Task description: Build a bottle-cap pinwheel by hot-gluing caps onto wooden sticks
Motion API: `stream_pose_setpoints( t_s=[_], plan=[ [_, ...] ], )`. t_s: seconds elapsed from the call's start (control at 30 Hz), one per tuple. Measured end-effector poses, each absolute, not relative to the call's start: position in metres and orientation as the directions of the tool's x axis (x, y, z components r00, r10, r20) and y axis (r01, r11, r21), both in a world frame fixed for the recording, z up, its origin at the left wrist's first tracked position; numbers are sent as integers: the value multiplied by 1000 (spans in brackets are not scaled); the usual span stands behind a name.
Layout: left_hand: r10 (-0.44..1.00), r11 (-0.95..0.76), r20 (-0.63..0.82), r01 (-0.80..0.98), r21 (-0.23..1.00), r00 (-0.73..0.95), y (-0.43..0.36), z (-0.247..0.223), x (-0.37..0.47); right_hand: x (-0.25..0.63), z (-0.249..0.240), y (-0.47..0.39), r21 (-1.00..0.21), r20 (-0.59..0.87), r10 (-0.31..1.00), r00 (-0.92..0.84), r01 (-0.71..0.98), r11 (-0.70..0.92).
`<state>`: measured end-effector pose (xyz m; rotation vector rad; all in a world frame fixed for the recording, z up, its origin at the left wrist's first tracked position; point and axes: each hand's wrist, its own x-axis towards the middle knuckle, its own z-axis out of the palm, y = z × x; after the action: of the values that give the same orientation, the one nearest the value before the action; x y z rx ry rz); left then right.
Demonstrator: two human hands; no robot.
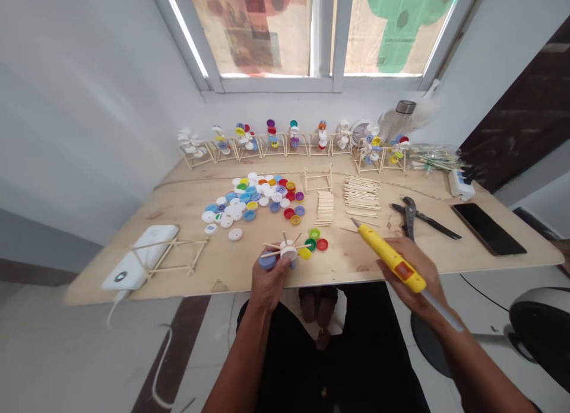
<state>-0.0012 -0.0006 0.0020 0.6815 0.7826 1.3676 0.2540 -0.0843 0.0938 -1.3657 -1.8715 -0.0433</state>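
Note:
My left hand (pixel 267 285) is closed around a small wheel (pixel 288 253) at the table's front edge. It has a white bottle cap at its hub, thin sticks fanning out like spokes, and a blue cap and a yellow cap at spoke ends. My right hand (pixel 428 273) grips a yellow glue gun (pixel 383 247), nozzle pointing up and left, with a clear glue stick out of its back. The nozzle is apart from the wheel. Just right of the wheel lie a green cap (pixel 310 245), a red cap (pixel 322 244) and a lime cap (pixel 314 233).
Beyond are loose bottle caps (pixel 243 202), short sticks (pixel 325 208), longer sticks (pixel 361 196) and a stick frame (pixel 318 184). Several cap wheels on frames (pixel 271 143) line the wall. Pliers (pixel 408 217) and a phone (pixel 488 229) lie right; a power bank (pixel 145 256) left, beside another frame (pixel 178 259).

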Motion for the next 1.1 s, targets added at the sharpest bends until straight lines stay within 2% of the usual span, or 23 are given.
stream_pose_setpoints(
  t_s=[0.1, 0.27, 0.4, 0.6, 0.7, 0.93, 1.1],
  plan=[
    [997, 77, -71, -581, 811, 33, 0, 3, -1, 295, 93, -85, -250, 635, 761, -136, 895, 369],
    [997, 77, -78, -573, 816, 22, 0, 4, -1, 358, 79, -83, -82, 615, 773, -152, 964, 254],
    [997, 75, -68, -574, 815, 33, 0, 6, 0, 395, 57, -78, 47, 508, 840, -193, 979, 197],
    [997, 77, -64, -560, 825, 42, 0, 6, 0, 430, 34, -70, 169, 383, 885, -264, 962, 214],
    [997, 74, -64, -565, 822, 38, 0, 4, 1, 436, 31, -68, 189, 350, 901, -257, 961, 200],
    [998, 60, -40, -566, 822, 48, 1, 2, 1, 445, 25, -71, 125, 315, 914, -254, 966, 225],
    [998, 57, -42, -576, 816, 39, 1, 2, 0, 455, 20, -70, 82, 371, 881, -293, 955, 284]
  ],
)
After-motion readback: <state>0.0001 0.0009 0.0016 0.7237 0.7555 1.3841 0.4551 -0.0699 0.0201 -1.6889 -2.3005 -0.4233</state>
